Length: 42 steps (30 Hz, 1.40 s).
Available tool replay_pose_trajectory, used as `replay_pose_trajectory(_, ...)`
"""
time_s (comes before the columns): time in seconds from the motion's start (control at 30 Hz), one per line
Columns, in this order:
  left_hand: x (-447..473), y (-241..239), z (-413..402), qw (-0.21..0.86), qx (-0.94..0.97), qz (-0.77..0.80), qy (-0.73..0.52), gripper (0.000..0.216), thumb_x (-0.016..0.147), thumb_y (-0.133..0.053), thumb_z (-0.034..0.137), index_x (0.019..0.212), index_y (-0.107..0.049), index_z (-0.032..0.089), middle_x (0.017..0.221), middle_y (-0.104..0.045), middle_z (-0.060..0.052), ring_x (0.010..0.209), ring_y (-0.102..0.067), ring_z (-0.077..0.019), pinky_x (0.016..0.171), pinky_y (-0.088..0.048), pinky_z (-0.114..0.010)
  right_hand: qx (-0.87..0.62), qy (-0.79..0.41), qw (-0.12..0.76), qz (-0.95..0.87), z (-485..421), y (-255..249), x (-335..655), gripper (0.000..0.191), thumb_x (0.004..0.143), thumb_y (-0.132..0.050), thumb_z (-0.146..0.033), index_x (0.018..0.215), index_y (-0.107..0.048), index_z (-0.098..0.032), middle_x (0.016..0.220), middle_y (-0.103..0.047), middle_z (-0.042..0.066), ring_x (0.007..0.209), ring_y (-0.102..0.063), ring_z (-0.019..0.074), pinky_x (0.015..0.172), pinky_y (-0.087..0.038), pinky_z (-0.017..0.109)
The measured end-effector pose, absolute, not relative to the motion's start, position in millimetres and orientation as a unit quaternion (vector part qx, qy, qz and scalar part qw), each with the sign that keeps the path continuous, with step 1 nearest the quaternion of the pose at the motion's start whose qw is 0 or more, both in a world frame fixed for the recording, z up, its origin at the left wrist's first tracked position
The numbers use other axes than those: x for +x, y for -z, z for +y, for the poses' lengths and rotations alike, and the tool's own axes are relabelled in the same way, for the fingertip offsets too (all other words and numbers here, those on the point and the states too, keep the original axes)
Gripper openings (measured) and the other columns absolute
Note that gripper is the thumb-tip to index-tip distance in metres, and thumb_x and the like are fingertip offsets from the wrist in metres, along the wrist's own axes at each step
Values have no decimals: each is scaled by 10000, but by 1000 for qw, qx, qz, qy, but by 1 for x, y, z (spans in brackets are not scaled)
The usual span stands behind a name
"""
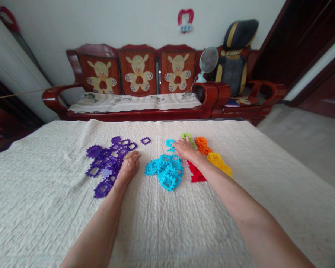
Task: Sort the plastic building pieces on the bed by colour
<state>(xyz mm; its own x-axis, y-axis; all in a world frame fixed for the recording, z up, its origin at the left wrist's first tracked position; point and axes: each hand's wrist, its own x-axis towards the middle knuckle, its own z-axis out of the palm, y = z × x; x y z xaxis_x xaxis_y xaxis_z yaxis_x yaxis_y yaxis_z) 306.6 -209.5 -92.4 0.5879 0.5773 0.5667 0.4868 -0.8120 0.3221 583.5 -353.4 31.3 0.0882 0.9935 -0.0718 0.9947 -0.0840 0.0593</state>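
Observation:
My left hand [130,164] rests on the cloth at the right edge of a pile of purple interlocking plastic tiles [100,163]. Its fingers lie loosely apart, with nothing visible in them. A lone purple tile [145,140] lies just beyond it. My right hand [184,148] is open, fingers spread, between a small blue tile [170,143] at its fingertips and green tiles [186,135] behind it. Nearer to me is a heap of light-blue tiles [167,171]. Red tiles [195,173] lie partly hidden under my right forearm.
Orange tiles [202,145] and yellow tiles [220,163] lie right of my right hand. A cream quilted cloth [162,230] covers the table. Behind it stand a wooden sofa [54,97] with bear-patterned cushions, a small fan [209,59] and an armchair [268,89].

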Motion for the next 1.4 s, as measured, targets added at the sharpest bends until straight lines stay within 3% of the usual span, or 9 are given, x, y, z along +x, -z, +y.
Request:
replay_pose_trajectory(0.13, 307, 91, -210, 74, 889, 295, -342, 335, 892, -426, 182, 1004, -741, 172, 1168, -715, -129, 1110, -666, -252, 1041, -543, -420, 733, 0, -17, 680, -370, -40, 580, 285, 941, -559, -225, 1204, -668, -211, 1236, -689, 137, 1250, -555, 314, 1138, -272, 512)
replay_pose_trajectory(0.33, 307, 90, -211, 78, 890, 295, -339, 340, 889, -426, 177, 1005, -745, 162, 1162, -719, -135, 1106, -670, -255, 1040, -542, -432, 661, 106, -84, 738, -391, -39, 571, 196, 862, -656, -250, 1050, -707, -235, 1132, -730, 41, 1123, -622, 236, 1003, -383, 373)
replay_pose_trajectory(0.5, 308, 90, -212, 74, 888, 291, -347, 340, 894, -424, 177, 1007, -745, 160, 1156, -724, -129, 1097, -675, -246, 1022, -551, -419, 615, 79, -133, 773, -384, -36, 546, 211, 870, -641, -216, 1066, -715, -197, 1134, -725, 76, 1118, -615, 234, 985, -380, 370)
replay_pose_trajectory(0.77, 308, 91, -212, 79, 884, 294, -356, 326, 868, -446, 152, 1004, -741, 182, 1143, -718, -111, 1079, -667, -231, 1020, -547, -407, 613, 74, -60, 784, -361, -27, 505, 399, 777, -755, -224, 1169, -685, -212, 1201, -699, 109, 1240, -524, 312, 1101, -283, 548)
replay_pose_trajectory(1.03, 308, 88, -215, 73, 885, 296, -351, 337, 892, -426, 164, 1012, -741, 168, 1140, -722, -116, 1068, -672, -233, 997, -557, -398, 601, 124, -117, 781, -353, -31, 506, 430, 809, -745, -327, 1222, -667, -233, 1266, -691, 93, 1249, -552, 300, 1068, -315, 505)
replay_pose_trajectory(1.27, 309, 88, -215, 72, 888, 286, -352, 336, 881, -427, 142, 1001, -740, 167, 1128, -727, -116, 1054, -679, -228, 988, -563, -398, 625, 98, -101, 768, -356, -36, 516, 382, 831, -720, -306, 1195, -679, -197, 1259, -694, 113, 1245, -559, 293, 1067, -329, 485)
replay_pose_trajectory(1.4, 309, 90, -213, 76, 884, 287, -360, 331, 877, -432, 141, 991, -741, 169, 1115, -726, -118, 1054, -678, -231, 989, -563, -402, 608, 67, -71, 788, -362, -29, 495, 426, 808, -753, -404, 1163, -686, -178, 1222, -694, 129, 1228, -549, 315, 1072, -326, 513)
